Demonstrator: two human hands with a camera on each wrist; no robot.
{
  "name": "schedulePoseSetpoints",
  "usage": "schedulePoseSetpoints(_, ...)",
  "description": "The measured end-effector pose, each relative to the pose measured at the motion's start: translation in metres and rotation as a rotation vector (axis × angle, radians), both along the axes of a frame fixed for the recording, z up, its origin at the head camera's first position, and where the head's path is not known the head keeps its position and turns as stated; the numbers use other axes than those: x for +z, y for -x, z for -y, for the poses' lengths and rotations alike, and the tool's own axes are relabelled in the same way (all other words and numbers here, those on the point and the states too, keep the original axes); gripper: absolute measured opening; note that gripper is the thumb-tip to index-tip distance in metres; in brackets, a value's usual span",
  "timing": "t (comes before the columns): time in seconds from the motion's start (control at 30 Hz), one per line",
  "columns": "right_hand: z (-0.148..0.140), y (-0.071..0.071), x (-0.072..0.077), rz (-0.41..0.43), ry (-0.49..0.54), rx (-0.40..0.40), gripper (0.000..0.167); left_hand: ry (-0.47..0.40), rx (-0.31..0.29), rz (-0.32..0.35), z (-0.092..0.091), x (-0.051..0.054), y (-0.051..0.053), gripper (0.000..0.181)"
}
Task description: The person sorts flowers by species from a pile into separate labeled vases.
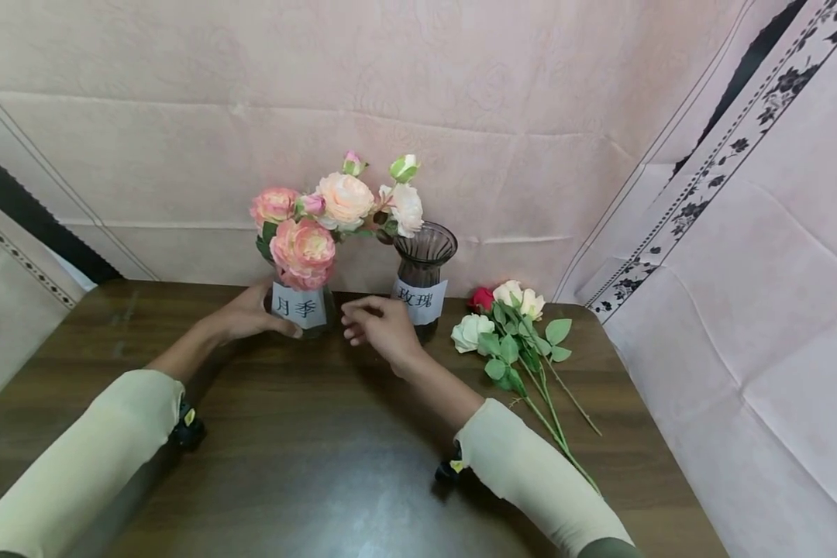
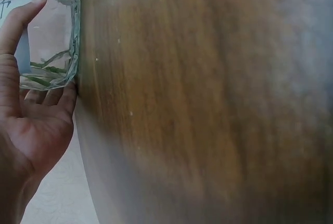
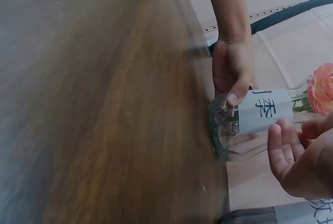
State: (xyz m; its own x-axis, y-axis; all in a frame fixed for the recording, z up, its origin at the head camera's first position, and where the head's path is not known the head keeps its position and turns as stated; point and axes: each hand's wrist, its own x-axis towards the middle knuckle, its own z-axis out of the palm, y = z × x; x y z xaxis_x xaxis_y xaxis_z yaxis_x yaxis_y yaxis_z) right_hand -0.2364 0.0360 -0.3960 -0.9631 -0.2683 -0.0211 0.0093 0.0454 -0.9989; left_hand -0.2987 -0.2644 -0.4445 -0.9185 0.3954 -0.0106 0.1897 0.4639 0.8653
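My left hand (image 1: 251, 311) holds a clear glass vase (image 2: 52, 36) from its left side, thumb across the front and fingers behind. The vase carries a white label (image 1: 299, 307) reading 月季. Large pink peonies (image 1: 303, 253) and a pale peach bloom (image 1: 345, 201) stand in it, leaning over the rim. My right hand (image 1: 385, 329) is just right of this vase, fingers loosely bent with nothing in them. In the right wrist view that hand (image 3: 304, 159) is close to the label; whether it touches the glass I cannot tell.
A dark ribbed vase (image 1: 427, 249) labelled 玫瑰 stands behind my right hand. On the right of the wooden table (image 1: 307, 465) lie long-stemmed roses (image 1: 509, 329), white, cream and red. A pale cloth (image 1: 460, 93) hangs behind the table's back edge.
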Motion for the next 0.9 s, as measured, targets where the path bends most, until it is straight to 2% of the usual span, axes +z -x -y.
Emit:
schedulePoseSetpoints(0.2,-0.019,-0.008,-0.001,0.034,-0.048,0.077,0.023,0.003,0.01,-0.009,0.001,0.001,-0.004,0.113)
schedulePoseSetpoints(0.37,-0.035,-0.012,-0.002,0.06,-0.057,0.094,0.025,0.038,0.079,-0.028,0.006,0.004,-0.012,0.131)
schedulePoseSetpoints(0.5,-0.048,-0.014,-0.002,0.073,-0.043,0.081,0.026,0.005,0.157,-0.062,0.007,0.005,-0.023,0.132)
schedulePoseSetpoints(0.63,-0.061,-0.017,0.0,0.072,-0.035,0.063,0.025,-0.027,0.265,-0.125,0.005,0.004,-0.037,0.128)
schedulePoseSetpoints(0.9,-0.091,-0.021,0.009,0.041,-0.036,0.004,0.026,-0.002,0.461,-0.201,-0.008,0.01,-0.072,0.11)
